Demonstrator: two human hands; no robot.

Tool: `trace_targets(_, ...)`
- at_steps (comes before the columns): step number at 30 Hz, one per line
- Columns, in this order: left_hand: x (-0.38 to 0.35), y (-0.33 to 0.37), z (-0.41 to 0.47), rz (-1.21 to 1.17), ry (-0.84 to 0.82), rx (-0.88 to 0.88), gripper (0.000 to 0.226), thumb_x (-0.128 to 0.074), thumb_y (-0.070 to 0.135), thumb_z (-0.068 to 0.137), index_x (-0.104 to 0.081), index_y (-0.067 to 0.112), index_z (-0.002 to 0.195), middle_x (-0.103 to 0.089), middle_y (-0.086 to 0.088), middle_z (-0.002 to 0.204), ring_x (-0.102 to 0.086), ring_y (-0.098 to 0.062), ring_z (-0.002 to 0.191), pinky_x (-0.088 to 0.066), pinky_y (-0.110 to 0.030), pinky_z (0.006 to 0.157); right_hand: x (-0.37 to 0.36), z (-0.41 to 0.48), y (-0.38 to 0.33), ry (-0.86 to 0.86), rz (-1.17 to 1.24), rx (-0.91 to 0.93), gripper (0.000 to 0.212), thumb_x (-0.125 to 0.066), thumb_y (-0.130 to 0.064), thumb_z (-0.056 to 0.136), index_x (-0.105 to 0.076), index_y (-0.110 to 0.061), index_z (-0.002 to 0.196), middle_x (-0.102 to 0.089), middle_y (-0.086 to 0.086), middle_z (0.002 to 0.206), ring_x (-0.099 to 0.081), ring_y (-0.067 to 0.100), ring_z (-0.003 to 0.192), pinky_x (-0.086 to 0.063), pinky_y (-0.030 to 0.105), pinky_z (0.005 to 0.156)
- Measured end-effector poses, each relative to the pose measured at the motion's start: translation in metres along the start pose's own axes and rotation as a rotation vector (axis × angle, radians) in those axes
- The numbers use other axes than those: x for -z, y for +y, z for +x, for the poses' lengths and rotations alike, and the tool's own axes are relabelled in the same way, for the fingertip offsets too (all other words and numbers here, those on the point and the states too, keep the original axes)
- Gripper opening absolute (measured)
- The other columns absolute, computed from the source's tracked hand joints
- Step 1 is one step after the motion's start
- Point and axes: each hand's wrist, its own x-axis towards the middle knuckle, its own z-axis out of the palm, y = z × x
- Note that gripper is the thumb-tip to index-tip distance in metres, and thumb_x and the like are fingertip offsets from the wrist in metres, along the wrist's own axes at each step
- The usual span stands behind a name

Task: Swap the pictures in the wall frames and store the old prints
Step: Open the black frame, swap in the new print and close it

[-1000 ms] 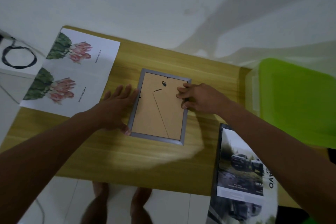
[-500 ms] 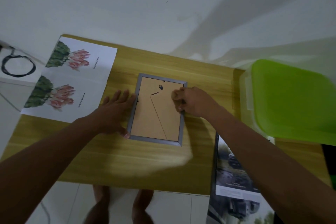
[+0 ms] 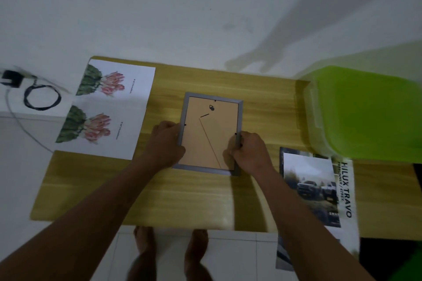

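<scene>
**Now both hands hold the face-down frame by its side rails**

Plainly, the grip is closed on both sides. The left hand (image 3: 165, 143) curls its fingers over the left rail of the grey frame (image 3: 239, 118), and its thumb lies at the edge of the backing. The right hand (image 3: 250, 153) wraps the lower part of the right rail, knuckles up. Neither grip is wide, and each holds the frame itself.

The frame is back-up at the middle of the wooden worktop (image 3: 182, 201), long side running from twelve to six o'clock. Whether its near edge is lifted off the wood I cannot tell. Its tan backing board (image 3: 210, 139) faces the camera. A small metal hanger (image 3: 212, 107) sits near the twelve o'clock end, and a thin slanted line runs down toward five o'clock. Small black tabs show on the rails at nine, twelve and three o'clock.

Taking the frame as the dial's centre, a white sheet with two pink flower prints (image 3: 109, 107) lies flat at about ten o'clock, overhanging the worktop's left edge. At four o'clock lies a truck print (image 3: 317, 189) lettered "HILUX TRAVO". At two to three o'clock stands a clear box with a green lid (image 3: 370, 112). Far out at nine o'clock a coiled black cable (image 3: 42, 98) rests on a white surface. At six o'clock two bare feet (image 3: 143, 242) stand on the tiled floor.
</scene>
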Motion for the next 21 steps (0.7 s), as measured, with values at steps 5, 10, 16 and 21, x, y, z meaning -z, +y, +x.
trace_targets(5, -0.01, -0.003, -0.002, -0.406, 0.062, 0.08, 0.058, -0.065, -0.007, 0.074, -0.048, 0.013, 0.126, -0.049, -0.007, 0.122, -0.058, -0.028, 0.099, -0.054, -0.041, 0.08, -0.007, -0.01, 0.0, 0.059, 0.201, -0.043, 0.017, -0.064, 0.009, 0.078, -0.057, -0.007, 0.082, -0.062, 0.007, 0.079, -0.058, 0.017, 0.071, -0.041, 0.011, 0.052)
trace_targets(10, -0.004, -0.003, -0.008, -0.833, -0.011, 0.186, 0.067, -0.071, -0.015, 0.07, -0.046, 0.017, 0.124, -0.061, -0.009, 0.101, -0.062, -0.024, 0.09, -0.056, -0.037, 0.068, -0.006, -0.017, 0.001, 0.063, 0.424, -0.106, 0.046, -0.065, 0.002, 0.087, -0.052, -0.014, 0.128, -0.065, 0.009, 0.102, -0.062, 0.025, 0.097, -0.051, 0.032, 0.087)
trace_targets(16, 0.012, 0.007, -0.03, -0.933, -0.089, 0.144, 0.071, -0.062, -0.008, 0.081, -0.047, 0.031, 0.138, -0.067, -0.004, 0.108, -0.064, -0.023, 0.102, -0.055, -0.027, 0.071, 0.006, -0.03, -0.006, 0.086, 0.777, -0.178, 0.055, -0.063, 0.002, 0.09, -0.052, -0.027, 0.136, -0.063, -0.001, 0.11, -0.062, 0.02, 0.098, -0.053, 0.03, 0.081)
trace_targets(21, 0.037, 0.019, -0.049, -1.019, -0.198, 0.133, 0.095, -0.063, -0.008, 0.083, -0.019, 0.043, 0.15, -0.068, -0.008, 0.116, -0.064, -0.035, 0.103, -0.053, -0.045, 0.078, 0.023, -0.043, -0.022, 0.152, 0.8, -0.125, 0.054, -0.065, 0.0, 0.09, -0.054, -0.027, 0.136, -0.061, 0.001, 0.118, -0.061, 0.009, 0.094, -0.051, 0.019, 0.069)
